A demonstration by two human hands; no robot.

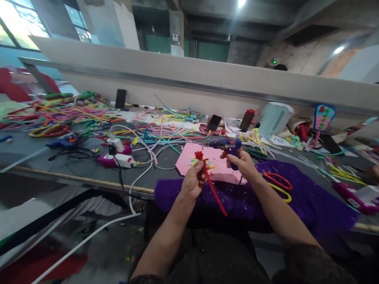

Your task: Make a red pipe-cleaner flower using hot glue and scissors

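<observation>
Near the centre of the frame, I am pinching a red pipe cleaner [213,188] in my left hand [194,179], fingers pressed together around its upper part. Its coiled red tip is pointing up; the loose end is slanting down toward the lower right, across the purple cloth [310,201]. Just to the right, I am gripping a blue glue gun [229,146] in my right hand [241,162], fingers curled around the handle. Its nozzle is pointing left, near the coiled tip; a red lamp is glowing on its body. A pink sheet [189,156] is lying behind both hands. Red-handled scissors [278,180] are resting on the cloth, right of my right wrist. Loose coloured pipe cleaners [89,114] are covering the upper left of the table [26,152].
</observation>
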